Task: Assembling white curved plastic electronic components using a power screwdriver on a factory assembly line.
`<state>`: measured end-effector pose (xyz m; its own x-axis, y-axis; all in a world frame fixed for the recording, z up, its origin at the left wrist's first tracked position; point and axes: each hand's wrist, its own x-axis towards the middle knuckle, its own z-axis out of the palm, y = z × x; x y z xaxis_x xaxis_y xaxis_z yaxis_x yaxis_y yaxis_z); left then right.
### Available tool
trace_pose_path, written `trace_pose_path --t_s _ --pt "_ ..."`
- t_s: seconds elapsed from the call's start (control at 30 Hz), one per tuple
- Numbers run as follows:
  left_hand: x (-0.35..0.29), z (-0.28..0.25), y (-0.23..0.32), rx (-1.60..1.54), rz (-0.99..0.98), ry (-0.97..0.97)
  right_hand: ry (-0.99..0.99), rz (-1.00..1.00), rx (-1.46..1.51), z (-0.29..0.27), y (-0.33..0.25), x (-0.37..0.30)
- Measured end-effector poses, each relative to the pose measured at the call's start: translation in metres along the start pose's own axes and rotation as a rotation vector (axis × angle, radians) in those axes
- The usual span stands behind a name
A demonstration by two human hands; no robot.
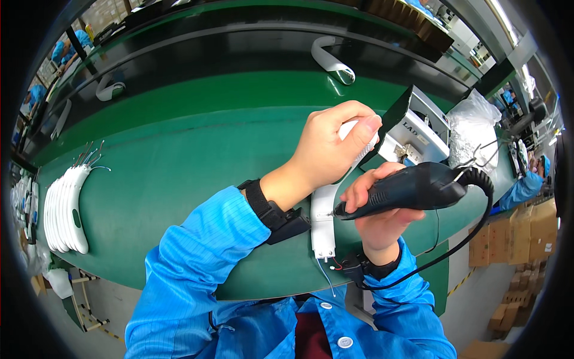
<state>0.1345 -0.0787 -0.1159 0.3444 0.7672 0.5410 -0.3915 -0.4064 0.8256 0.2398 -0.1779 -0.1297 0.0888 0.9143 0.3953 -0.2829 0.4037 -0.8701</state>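
A white curved plastic housing (pixel 323 233) stands on the green table in front of me, with thin wires coming out of its near end. My left hand (pixel 335 140) is closed around the rounded far end of this housing. In my right hand (pixel 382 206) is a black electric screwdriver (pixel 412 188), held lying nearly level, its coiled cord trailing off to the right. The screwdriver's tip points left and meets the side of the housing near its middle. Whether the tip sits in a screw is too small to tell.
A row of similar white housings (pixel 66 209) with wires stands at the left. Beyond my hands are a metal box (pixel 418 128) and a clear plastic bag (pixel 475 128). White curved parts (pixel 332 60) lie on the dark conveyor (pixel 239 54) behind. Cardboard boxes (pixel 529 230) are stacked at right.
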Motion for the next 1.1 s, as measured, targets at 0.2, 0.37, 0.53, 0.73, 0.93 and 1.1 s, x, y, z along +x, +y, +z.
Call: trace_pose_path --t_s 0.2,0.37,0.53,0.73,0.93,1.1 --pt "0.0 0.0 -0.001 0.029 0.0 0.007 0.008 0.098 0.049 0.0 0.009 -0.003" --pt "-0.001 0.002 -0.002 0.022 0.009 0.008 0.014 0.028 -0.004 0.003 0.012 -0.004" --pt "0.0 0.005 -0.001 0.084 -0.014 0.039 0.043 0.004 -0.021 0.0 0.008 -0.004" --pt "-0.004 -0.002 0.001 0.061 0.015 0.036 0.153 -0.261 -0.066 -0.041 -0.04 0.023" --pt "-0.001 0.001 0.0 0.09 -0.006 0.015 0.206 -0.365 -0.108 -0.094 -0.059 0.062" --pt "-0.001 0.001 0.0 0.09 0.021 0.012 0.21 -0.304 -0.184 -0.091 -0.052 0.071"
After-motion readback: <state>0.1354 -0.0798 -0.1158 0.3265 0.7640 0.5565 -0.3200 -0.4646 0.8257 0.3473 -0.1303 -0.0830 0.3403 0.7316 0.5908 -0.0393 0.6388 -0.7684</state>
